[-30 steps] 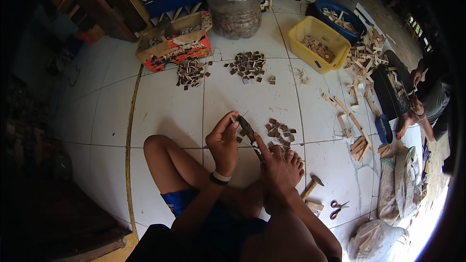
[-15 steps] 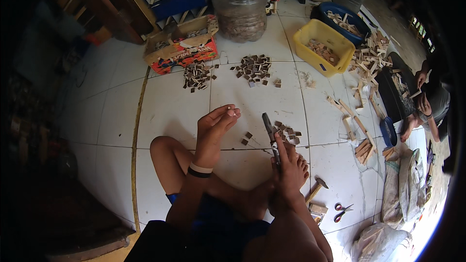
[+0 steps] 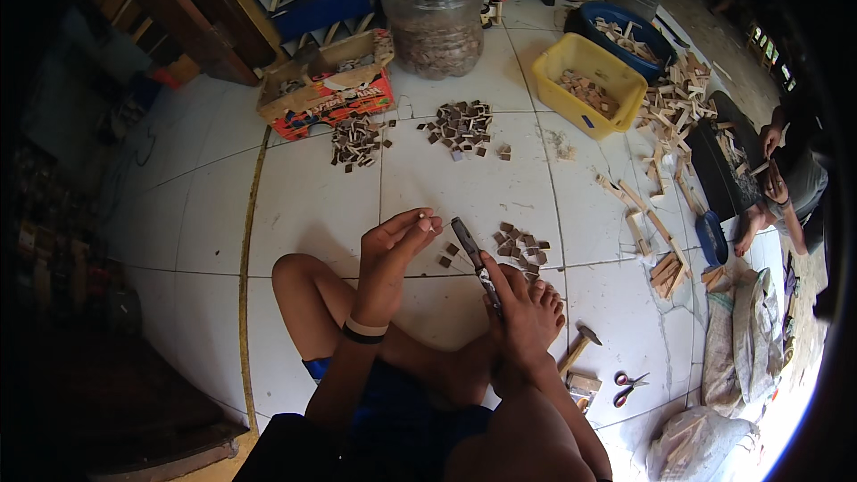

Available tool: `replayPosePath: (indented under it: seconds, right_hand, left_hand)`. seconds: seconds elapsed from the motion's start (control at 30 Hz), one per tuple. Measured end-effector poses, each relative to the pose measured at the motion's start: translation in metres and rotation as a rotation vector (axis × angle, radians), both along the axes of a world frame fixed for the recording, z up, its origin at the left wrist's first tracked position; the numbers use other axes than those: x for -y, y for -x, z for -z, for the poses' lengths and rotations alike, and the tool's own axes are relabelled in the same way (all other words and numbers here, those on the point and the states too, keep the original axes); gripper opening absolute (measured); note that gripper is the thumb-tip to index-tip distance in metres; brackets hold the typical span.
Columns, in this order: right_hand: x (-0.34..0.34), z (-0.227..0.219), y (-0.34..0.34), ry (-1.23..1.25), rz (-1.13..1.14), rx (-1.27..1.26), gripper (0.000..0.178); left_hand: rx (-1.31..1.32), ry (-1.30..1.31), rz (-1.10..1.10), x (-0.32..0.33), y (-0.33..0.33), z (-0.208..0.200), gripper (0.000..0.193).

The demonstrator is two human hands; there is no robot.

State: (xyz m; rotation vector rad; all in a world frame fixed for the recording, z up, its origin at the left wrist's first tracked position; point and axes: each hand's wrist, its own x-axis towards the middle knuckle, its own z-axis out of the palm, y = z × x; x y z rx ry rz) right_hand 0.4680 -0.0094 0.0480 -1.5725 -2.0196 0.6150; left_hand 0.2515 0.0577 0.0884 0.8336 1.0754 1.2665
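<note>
In front of my crossed legs, my left hand [image 3: 393, 250] is closed in a pinch. A small pale piece [image 3: 422, 215] shows at its fingertips, too small to name. My right hand [image 3: 520, 311] is wrapped round a slim dark metal tool [image 3: 467, 242] with a blunt end and a worn grip; its exact kind is unclear. The tool points up and left, its tip just right of my left fingertips and apart from them. Small dark-faced square wooden pieces [image 3: 522, 245] lie scattered on the floor beyond my right hand, by my foot.
Two more piles of square pieces [image 3: 460, 128] lie farther off, near a cardboard box [image 3: 330, 107] and a plastic jar [image 3: 434, 27]. A yellow tub [image 3: 585, 112], wood offcuts [image 3: 683, 107], a hammer [image 3: 580, 346] and scissors [image 3: 628, 387] are rightward. Another person [image 3: 790, 178] sits far right.
The tool in my right hand has swung left and down, its tip closer to my left fingertips. My left hand has dropped slightly, still pinching.
</note>
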Motion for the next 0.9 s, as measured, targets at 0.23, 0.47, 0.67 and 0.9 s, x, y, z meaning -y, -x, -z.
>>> replayPosePath:
  seconds: [0.23,0.47,0.67,0.9]
  right_hand:
    - [0.0,-0.004,0.001,0.02,0.011,0.056,0.081]
    - [0.002,-0.002,0.0,0.015,0.064,0.277,0.07]
    - [0.002,-0.003,0.0,0.074,0.054,0.274,0.074]
    - [0.002,-0.008,0.0,0.133,0.028,0.115,0.078]
  left_hand:
    - [-0.073,-0.065,-0.035,0.0,-0.002,0.002,0.035]
    - [-0.102,-0.087,-0.039,0.003,-0.006,0.001,0.033]
    - [-0.078,-0.054,-0.028,0.001,-0.005,0.004,0.034]
    - [-0.044,0.022,-0.073,0.001,-0.016,0.007,0.046]
